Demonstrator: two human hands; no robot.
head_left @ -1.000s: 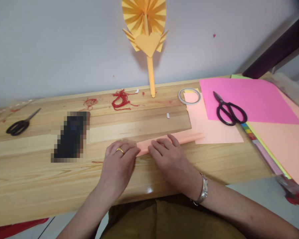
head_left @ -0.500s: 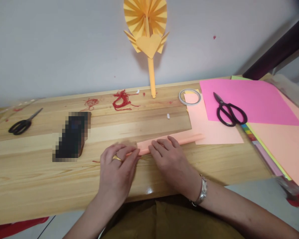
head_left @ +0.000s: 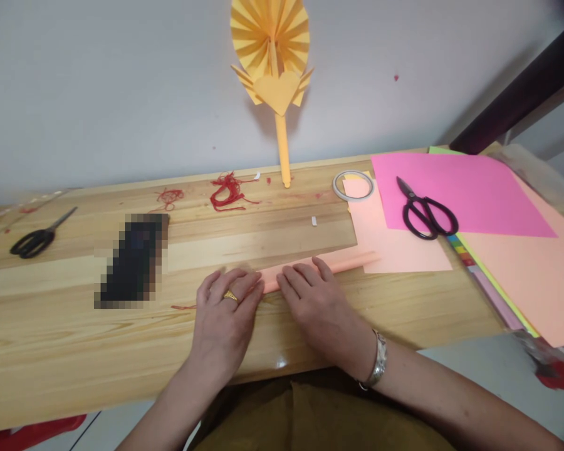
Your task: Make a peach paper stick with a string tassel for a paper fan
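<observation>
A sheet of salmon-pink paper (head_left: 345, 259), partly rolled into a narrow tube, lies in front of me on the wooden table. At its left end my left hand (head_left: 229, 313) is closed, thumb and fingers pinching the roll. My right hand (head_left: 317, 307) bends over the middle of the same roll, its fingers pressing it against the tabletop. Both hands hide parts of the paper. The roll's right end reaches over a flat light-pink sheet (head_left: 404, 254).
A yellow folded-paper fan (head_left: 282, 94) leans on the wall. Red thread (head_left: 228, 193), a phone-like dark object (head_left: 134, 260) with blurred outlines and small scissors (head_left: 40, 238) lie leftward. A tape roll (head_left: 353, 186), black scissors (head_left: 427, 213) and a bright pink sheet (head_left: 489, 194) are rightward.
My left hand has shifted slightly right along the paper and now covers more of its left end. The right hand stays nearly in place. The whole view has moved a little.
</observation>
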